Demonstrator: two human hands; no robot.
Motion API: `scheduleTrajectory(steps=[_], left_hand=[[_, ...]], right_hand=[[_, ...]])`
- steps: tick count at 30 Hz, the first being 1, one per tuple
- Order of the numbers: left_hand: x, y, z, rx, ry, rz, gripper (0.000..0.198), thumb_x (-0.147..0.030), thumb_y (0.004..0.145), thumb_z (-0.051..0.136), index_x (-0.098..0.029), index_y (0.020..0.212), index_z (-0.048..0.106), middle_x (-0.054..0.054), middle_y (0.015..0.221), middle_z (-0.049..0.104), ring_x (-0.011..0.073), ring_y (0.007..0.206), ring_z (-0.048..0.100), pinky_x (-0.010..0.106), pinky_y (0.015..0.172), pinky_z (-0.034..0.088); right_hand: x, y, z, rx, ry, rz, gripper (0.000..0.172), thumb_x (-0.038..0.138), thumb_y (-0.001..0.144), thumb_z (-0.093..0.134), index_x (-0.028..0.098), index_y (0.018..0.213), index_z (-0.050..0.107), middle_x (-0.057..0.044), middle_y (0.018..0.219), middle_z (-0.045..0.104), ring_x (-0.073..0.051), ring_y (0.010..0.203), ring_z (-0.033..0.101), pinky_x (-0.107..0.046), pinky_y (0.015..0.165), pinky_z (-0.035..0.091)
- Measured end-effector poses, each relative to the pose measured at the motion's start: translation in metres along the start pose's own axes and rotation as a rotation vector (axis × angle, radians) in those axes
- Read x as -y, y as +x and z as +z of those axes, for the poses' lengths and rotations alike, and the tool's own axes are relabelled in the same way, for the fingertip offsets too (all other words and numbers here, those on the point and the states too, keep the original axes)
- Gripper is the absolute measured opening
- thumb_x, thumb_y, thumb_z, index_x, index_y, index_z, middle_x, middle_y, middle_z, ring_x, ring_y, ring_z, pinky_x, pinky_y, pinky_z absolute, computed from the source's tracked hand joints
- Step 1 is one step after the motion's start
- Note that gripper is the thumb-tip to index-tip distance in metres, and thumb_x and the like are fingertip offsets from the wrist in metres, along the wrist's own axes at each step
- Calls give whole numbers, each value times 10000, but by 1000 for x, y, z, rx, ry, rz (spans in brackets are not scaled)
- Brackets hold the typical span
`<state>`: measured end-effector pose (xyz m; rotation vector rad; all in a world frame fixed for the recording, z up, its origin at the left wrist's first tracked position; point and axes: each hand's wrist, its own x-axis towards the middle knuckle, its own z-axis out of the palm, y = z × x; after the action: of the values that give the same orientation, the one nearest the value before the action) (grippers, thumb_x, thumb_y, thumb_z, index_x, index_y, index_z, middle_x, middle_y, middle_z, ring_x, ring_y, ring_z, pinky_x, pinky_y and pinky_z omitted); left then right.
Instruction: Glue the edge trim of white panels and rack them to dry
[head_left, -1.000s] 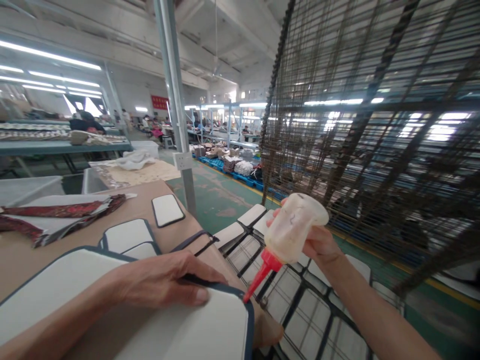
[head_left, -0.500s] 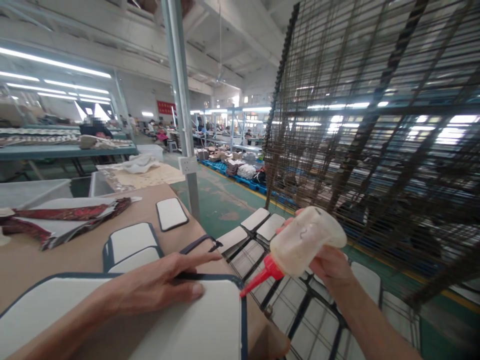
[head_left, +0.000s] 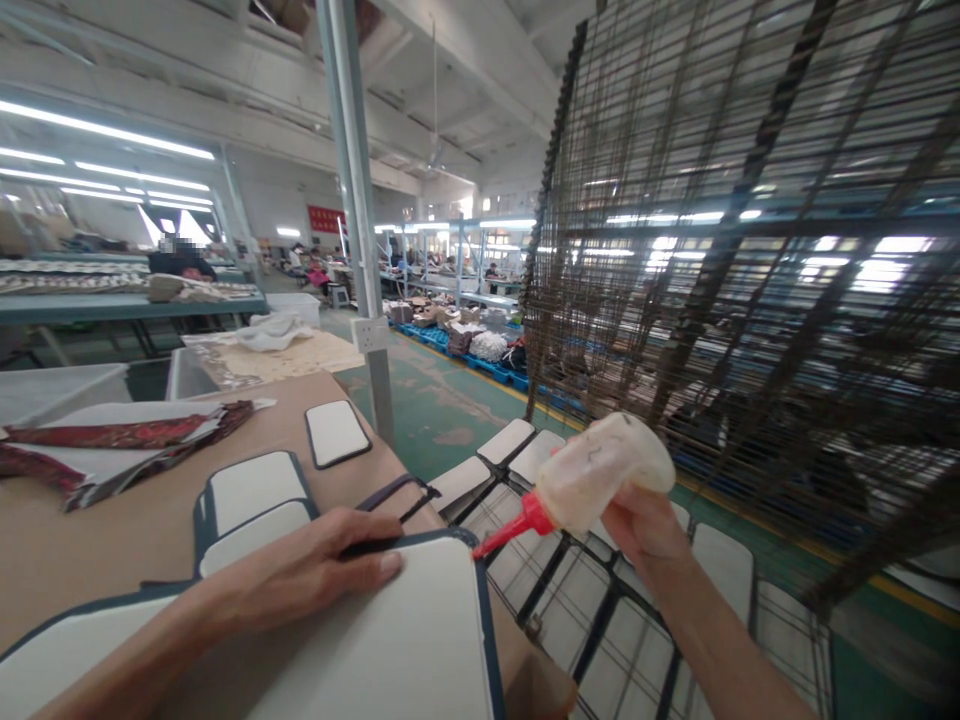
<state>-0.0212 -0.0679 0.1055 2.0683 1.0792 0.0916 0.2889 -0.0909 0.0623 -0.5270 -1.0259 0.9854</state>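
Over the head feed I see a grey post [head_left: 356, 190] bearing a white socket box [head_left: 370, 335]. To its left, a crumpled white cloth [head_left: 268, 334] lies on a beige sheet [head_left: 326, 352], with red patterned fabric [head_left: 142, 435] nearer me. Farther back I make out a person in dark clothing [head_left: 180, 265] beside a long table [head_left: 135, 309], a red banner [head_left: 325, 219] and blue pallets [head_left: 424, 334] holding heaped goods [head_left: 487, 346].

Bottle [head_left: 596, 468] now nearer horizontal
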Motion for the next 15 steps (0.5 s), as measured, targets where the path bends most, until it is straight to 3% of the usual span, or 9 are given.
scheduleTrajectory(steps=[10, 15], left_hand=[[6, 6, 3, -48, 30, 48, 424, -568, 819, 458, -209, 844, 682, 18, 879, 687, 231, 826, 586, 238, 673, 438], [5, 9, 3, -48, -57, 53, 420, -581, 785, 503, -201, 806, 681, 12, 813, 673, 241, 812, 584, 254, 689, 452]], right_hand=[[-13, -2, -8, -125, 37, -16, 413, 353, 490, 906, 274, 855, 730, -5, 857, 766, -259, 757, 714, -470, 925, 533], [-10, -7, -10, -108, 16, 12, 384, 359, 518, 885, 280, 852, 714, -6, 803, 760, -286, 810, 708, -502, 942, 510]])
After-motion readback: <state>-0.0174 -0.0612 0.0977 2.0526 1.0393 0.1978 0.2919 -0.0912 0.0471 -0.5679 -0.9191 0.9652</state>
